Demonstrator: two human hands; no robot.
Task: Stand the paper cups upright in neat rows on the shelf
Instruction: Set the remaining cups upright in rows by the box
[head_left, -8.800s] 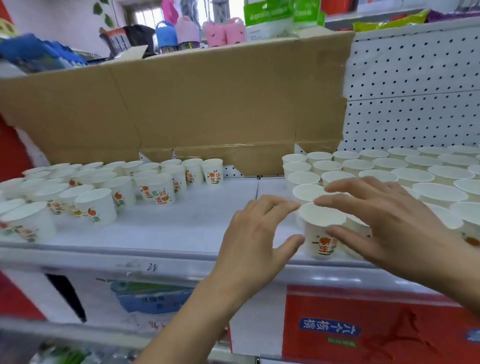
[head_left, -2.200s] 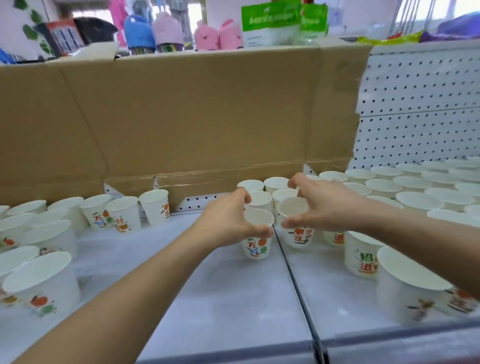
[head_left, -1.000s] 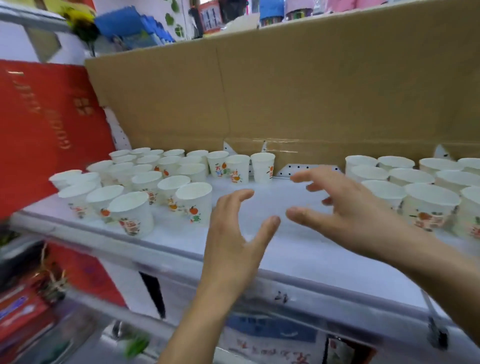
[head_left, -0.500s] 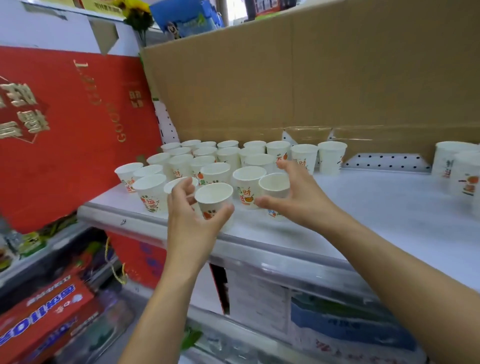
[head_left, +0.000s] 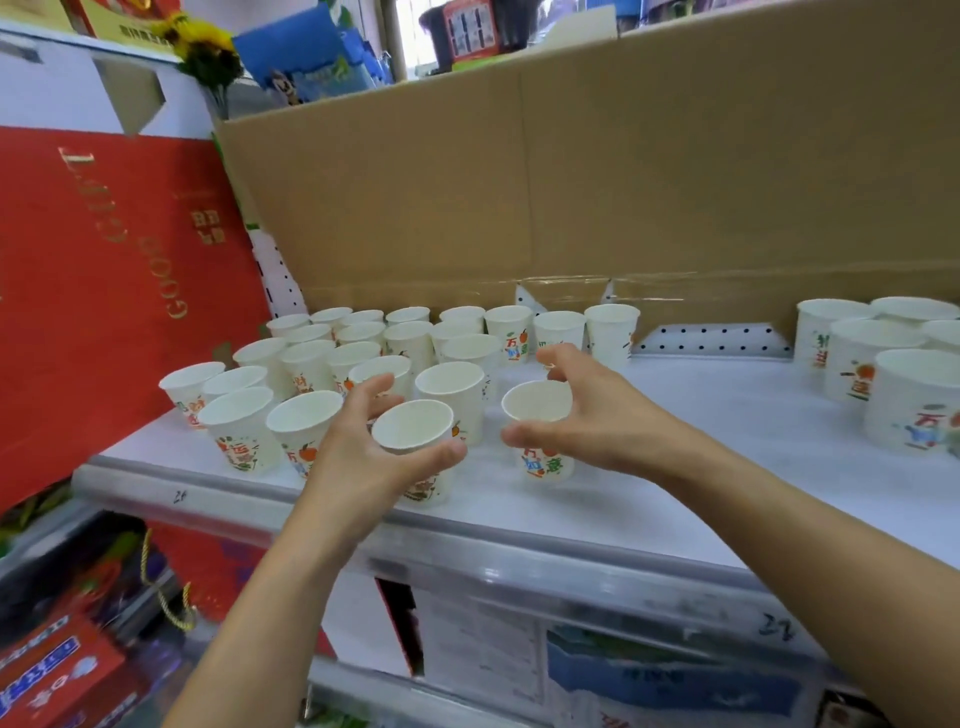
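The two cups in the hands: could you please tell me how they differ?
The left cup, gripped by the left hand, stands nearer the shelf edge than the right cup in the right hand. The left cup's print is mostly hidden; the right cup's shows. Both are white, upright and empty.

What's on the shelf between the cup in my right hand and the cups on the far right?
Nothing. In the head view, the shelf is bare from the cup, gripped by the right hand, to the far-right cups.
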